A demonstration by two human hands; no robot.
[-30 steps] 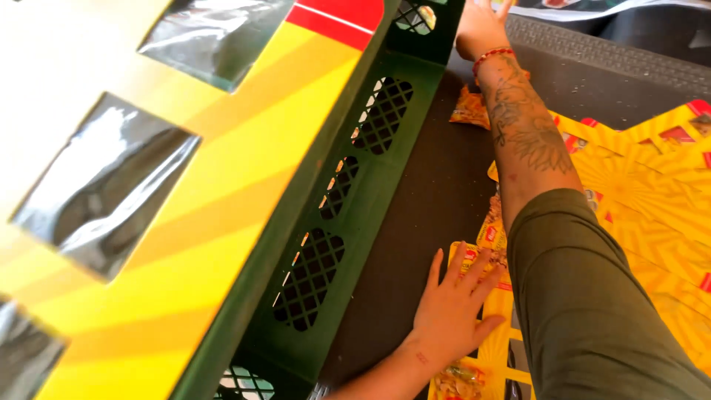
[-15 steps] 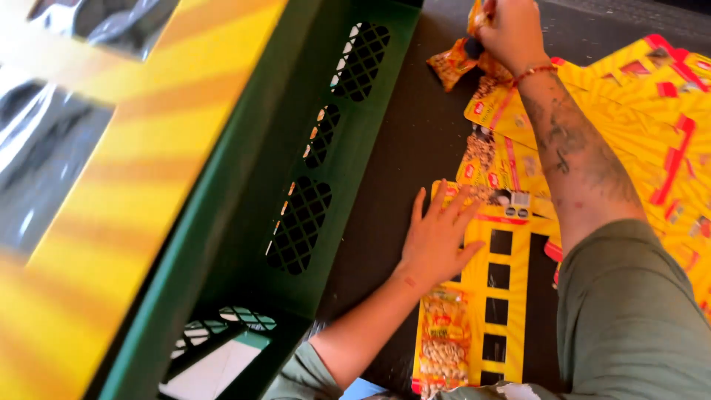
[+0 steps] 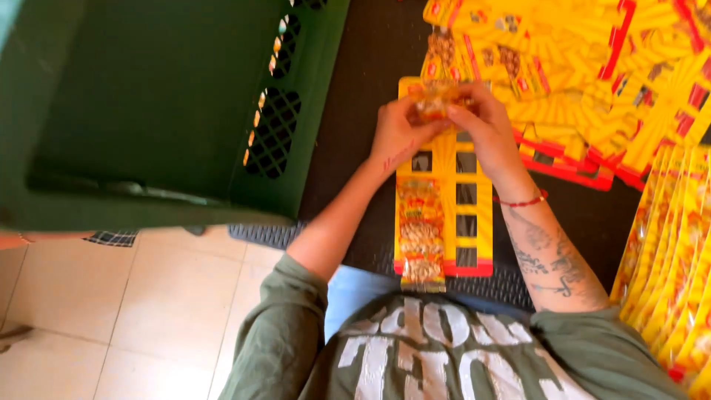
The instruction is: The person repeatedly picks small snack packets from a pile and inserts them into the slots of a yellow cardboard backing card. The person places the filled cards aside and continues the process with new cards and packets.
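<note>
Dark table mat under a yellow slotted card (image 3: 444, 200); my left hand (image 3: 398, 133) and right hand (image 3: 485, 132) both pinch one snack packet (image 3: 437, 100) above its top end, where an uneven grip could tear it.

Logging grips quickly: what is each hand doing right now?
Left hand: closed on the small snack packet.
Right hand: closed on the same packet.

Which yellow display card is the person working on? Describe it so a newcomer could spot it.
Start at the big green plastic crate on the left; just right of it, on the dark mat, lies a lone yellow card with rectangular cut-outs. Unlike the heaped cards beyond, it carries peanut packets, and both hands work at its top.
</note>
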